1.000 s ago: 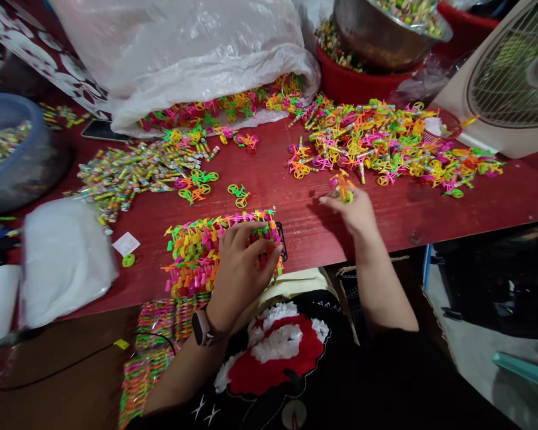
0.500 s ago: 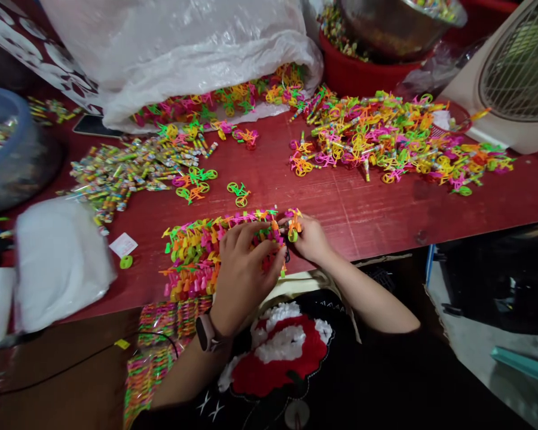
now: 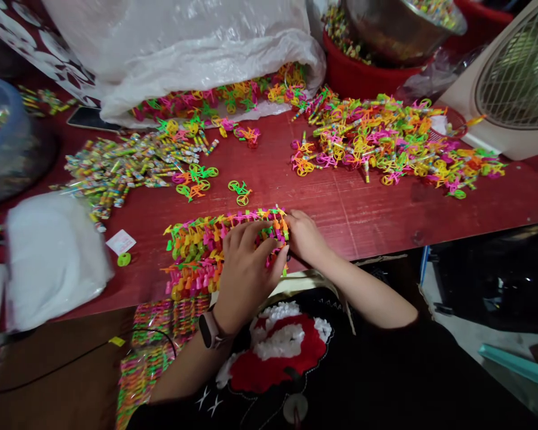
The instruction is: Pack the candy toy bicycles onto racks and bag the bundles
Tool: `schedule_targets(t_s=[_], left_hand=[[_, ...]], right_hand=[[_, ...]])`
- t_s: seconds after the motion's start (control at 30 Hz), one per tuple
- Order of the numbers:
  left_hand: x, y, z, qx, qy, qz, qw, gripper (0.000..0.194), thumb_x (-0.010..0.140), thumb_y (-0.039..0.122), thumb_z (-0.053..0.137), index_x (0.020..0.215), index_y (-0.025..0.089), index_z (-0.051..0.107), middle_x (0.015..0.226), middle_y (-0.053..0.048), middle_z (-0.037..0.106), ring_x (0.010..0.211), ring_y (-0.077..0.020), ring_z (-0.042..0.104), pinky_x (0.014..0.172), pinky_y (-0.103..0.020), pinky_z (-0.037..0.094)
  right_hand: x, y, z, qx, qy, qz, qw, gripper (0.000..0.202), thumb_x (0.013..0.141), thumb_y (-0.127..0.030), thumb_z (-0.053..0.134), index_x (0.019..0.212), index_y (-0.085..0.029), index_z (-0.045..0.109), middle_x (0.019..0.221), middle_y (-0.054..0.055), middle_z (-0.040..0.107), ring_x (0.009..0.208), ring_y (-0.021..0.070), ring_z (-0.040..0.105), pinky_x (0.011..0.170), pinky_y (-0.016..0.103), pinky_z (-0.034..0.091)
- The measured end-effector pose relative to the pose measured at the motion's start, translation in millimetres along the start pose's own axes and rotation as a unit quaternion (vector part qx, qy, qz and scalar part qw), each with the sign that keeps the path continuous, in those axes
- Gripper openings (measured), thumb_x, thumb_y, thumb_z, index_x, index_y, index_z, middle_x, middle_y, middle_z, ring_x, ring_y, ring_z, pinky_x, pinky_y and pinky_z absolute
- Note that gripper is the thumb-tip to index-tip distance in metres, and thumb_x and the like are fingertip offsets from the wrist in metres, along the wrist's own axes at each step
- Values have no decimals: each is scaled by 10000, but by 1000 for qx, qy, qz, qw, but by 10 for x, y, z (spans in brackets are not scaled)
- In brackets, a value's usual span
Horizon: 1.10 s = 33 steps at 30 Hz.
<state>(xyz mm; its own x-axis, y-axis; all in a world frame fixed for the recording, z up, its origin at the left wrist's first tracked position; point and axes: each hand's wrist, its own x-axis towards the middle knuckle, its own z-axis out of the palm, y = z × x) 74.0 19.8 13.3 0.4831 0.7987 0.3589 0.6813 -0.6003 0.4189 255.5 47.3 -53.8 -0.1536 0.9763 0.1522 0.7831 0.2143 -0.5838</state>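
Observation:
Tight rows of small plastic toy bicycles (image 3: 192,242) in pink, orange, yellow and green lie at the table's front edge. My left hand (image 3: 246,257) lies across their right part, its fingers bent over the top and its thumb at the right end, holding the rows. Against that same end my right hand (image 3: 307,236) is closed, its fingertips pressed to an orange and green toy bicycle (image 3: 284,226); those fingertips are partly hidden. Just beyond the rows lie a loose green toy bicycle (image 3: 240,191) and a small mixed cluster (image 3: 196,181).
Candy-filled tubes (image 3: 121,167) are heaped at left, bicycles with tubes (image 3: 376,137) at right. A white plastic bag (image 3: 197,54) spills more bicycles at the back. A fan (image 3: 515,83), red tub (image 3: 363,77), blue tub (image 3: 9,155) and stacked plastic bags (image 3: 56,257) surround the work area.
My right hand has brought the toy bicycle leftward against the end of the rows. My left hand stays almost in place. The view has shifted slightly.

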Motion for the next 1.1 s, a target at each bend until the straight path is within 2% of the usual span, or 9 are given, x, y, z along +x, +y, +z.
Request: schedule_targets(t_s=[0.13,0.23,0.3,0.4,0.57,0.7,0.83,0.97,1.1], left_hand=[[-16,26,-25,-2,9,11,1000,127,946,277,715,1057,224,680,1340,-118,633,1248,-340,565,1070,-571,460],[-77,50,-126,-52,47,16,997,158,963,233,690,1116,215,657,1317,-122,624,1232,-297,583,1078,-522,487],[-152,40,-224,-70,83,5,994,155,967,207,681,1119,222,656,1294,-107,629,1221,-276,591,1079,-499,494],[-297,-38,-337,-63,146,-29,987,149,962,194,682,1105,231,665,1246,-88,649,1184,-266,610,1057,-493,495],[-512,-172,-296,-37,208,-46,976,155,933,151,682,1067,222,653,1148,-86,670,1120,-265,631,1008,-491,521],[-593,-112,-166,-35,175,17,984,295,891,102,694,1151,229,638,1205,-97,677,1220,-290,616,1090,-542,500],[-566,-15,-40,-23,123,72,990,445,883,114,708,1299,231,605,1325,-114,675,1329,-303,598,1171,-579,437],[-493,41,51,8,95,81,992,430,888,128,717,1287,245,609,1350,-100,687,1323,-289,622,1179,-571,398],[-466,63,92,14,97,56,994,357,885,133,719,1207,255,626,1327,-91,702,1274,-279,653,1147,-550,412]], right_hand=[[-5,95,-3,94,-11,-5,996,207,852,-42,602,937,-163,746,985,95,692,892,207,639,834,321,524],[52,351,-291,164,-19,12,986,201,868,-123,657,1028,-177,765,1007,80,734,877,194,666,853,339,540],[121,630,-623,124,99,92,983,180,890,-215,680,1046,-173,760,990,94,744,868,213,674,879,384,541],[241,1112,-1126,-43,278,253,926,217,862,-260,720,1016,-107,727,947,152,722,900,274,665,928,465,511],[211,1516,-1463,-136,196,324,916,143,797,-246,771,759,-120,717,736,145,695,820,293,657,858,449,508],[-184,1300,-1346,21,128,361,923,231,746,-345,808,674,-140,729,567,79,655,611,231,628,655,366,519],[-568,764,-980,295,85,266,914,274,682,-393,841,813,-166,761,743,63,754,595,174,647,596,305,545],[-703,219,-464,385,26,162,908,297,797,-437,808,966,-198,764,868,58,783,770,205,731,767,365,616],[-730,-44,-92,338,45,78,937,234,893,-415,751,1050,-243,771,1067,69,787,1027,246,739,959,432,592]])
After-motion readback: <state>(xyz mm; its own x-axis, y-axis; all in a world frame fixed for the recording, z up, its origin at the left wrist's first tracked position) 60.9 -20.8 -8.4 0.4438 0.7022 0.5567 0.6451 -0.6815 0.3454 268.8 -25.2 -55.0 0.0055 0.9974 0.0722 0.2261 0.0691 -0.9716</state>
